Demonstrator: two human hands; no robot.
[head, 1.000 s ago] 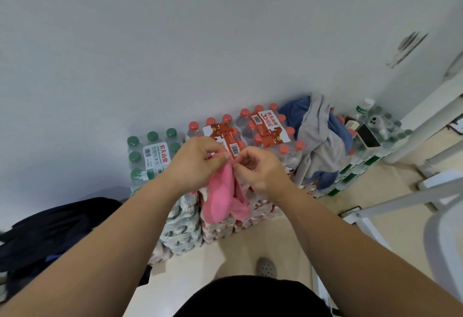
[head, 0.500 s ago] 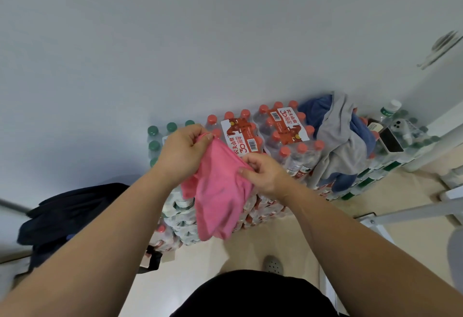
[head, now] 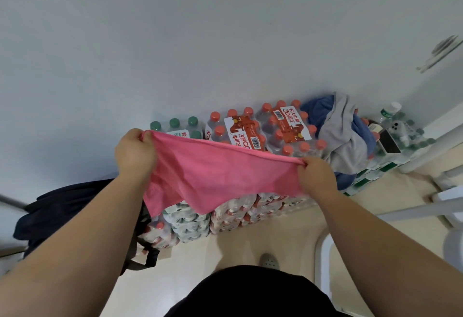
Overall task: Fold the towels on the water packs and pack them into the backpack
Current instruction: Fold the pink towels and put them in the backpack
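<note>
I am watching the left hand [head: 135,154] and the right hand [head: 317,175] holding a pink towel [head: 220,174] spread out in the air in front of the stacked water packs [head: 253,136]. Each hand is pinching one top corner of the cloth between curled fingers and thumb. The left is sitting higher than the right, so the upper edge is running taut and slanting down to the right. The rest is hanging loose below it, covering part of the stack's front. On top of the packs to the right, a grey towel [head: 343,138] is lying crumpled over a blue towel [head: 315,108], with neither hand touching them. The dark backpack [head: 62,206] is slumping at the left, just beside the stack and against the pale wall. I am also seeing green-capped bottles [head: 175,125] peeking over the pink edge, a white frame [head: 413,209] standing at the right, and the toe of a shoe [head: 269,260] showing on the beige floor [head: 190,266].
</note>
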